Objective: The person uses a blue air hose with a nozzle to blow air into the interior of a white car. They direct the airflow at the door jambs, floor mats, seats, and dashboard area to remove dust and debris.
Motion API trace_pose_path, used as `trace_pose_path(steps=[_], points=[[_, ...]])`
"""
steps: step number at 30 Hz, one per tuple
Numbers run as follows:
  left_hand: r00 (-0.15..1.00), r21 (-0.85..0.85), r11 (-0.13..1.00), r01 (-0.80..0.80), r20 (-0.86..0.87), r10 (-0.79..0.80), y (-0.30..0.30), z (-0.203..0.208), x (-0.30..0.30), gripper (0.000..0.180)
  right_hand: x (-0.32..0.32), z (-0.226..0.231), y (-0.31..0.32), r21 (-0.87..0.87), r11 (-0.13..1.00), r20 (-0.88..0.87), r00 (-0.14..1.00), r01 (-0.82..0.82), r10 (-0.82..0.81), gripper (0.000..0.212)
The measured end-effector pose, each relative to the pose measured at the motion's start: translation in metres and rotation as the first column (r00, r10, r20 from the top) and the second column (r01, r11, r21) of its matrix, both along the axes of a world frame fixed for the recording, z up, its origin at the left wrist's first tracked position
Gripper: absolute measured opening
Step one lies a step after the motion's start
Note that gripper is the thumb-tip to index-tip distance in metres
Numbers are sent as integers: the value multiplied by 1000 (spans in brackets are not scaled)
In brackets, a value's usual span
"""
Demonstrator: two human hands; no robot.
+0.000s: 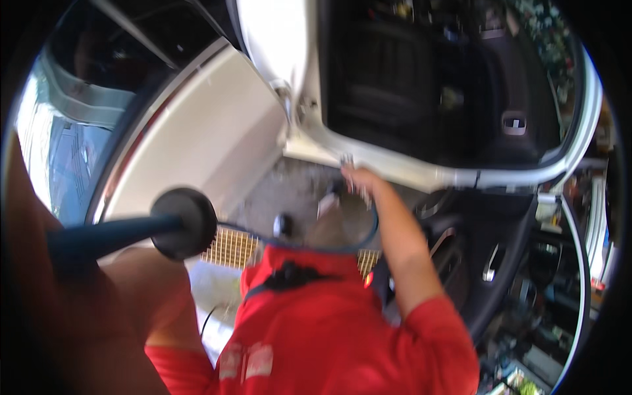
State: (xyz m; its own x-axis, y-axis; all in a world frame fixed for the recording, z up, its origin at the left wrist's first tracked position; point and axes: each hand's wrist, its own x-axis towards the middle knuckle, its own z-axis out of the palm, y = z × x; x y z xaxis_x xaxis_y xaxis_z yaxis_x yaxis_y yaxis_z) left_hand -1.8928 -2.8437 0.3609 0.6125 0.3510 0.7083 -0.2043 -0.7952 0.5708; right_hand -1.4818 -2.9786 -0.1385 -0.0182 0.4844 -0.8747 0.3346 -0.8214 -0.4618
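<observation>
My left hand point(85, 289), large, dark and blurred at the left edge, is closed around a blue-handled tool point(118, 238). A round black head point(185, 224) with a ridged rim ends that tool, close to my view. My right arm reaches forward to a white car's door sill point(395, 168). There my right hand point(362, 181) is closed on a thin blue hose point(376, 227), near a small metallic fitting point(347, 160); blur hides the exact grip. From that hand the hose loops back past my waist toward the left.
An open white door point(217, 118) stands to the left. The car's dark cabin point(395, 79) lies ahead, and a black door panel point(474, 250) stands on the right. Below are grey floor point(289, 184), yellow floor grating point(230, 248) and my shoe point(283, 226).
</observation>
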Motion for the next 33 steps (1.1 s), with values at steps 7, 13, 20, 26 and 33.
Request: trace_pose_path(steps=[7,13,20,26,33], points=[[958,-56,959,-277,65,280,95,-13,107,53,112,42,124,-34,994,48,993,-105,107,44],[898,-418,820,-390,23,439,156,-60,227,35,254,17,139,-120,976,161,973,183,-163,36],[820,-514,719,-468,51,569,200,-97,277,21,279,91,144,-172,954,-93,968,-244,231,43],[911,-535,804,-259,141,388,210,-103,265,24,313,141,146,36,999,164,986,32,-38,39],[896,-521,806,-281,159,415,210,-106,274,26,362,178,107,54,988,59,987,146,-149,37]])
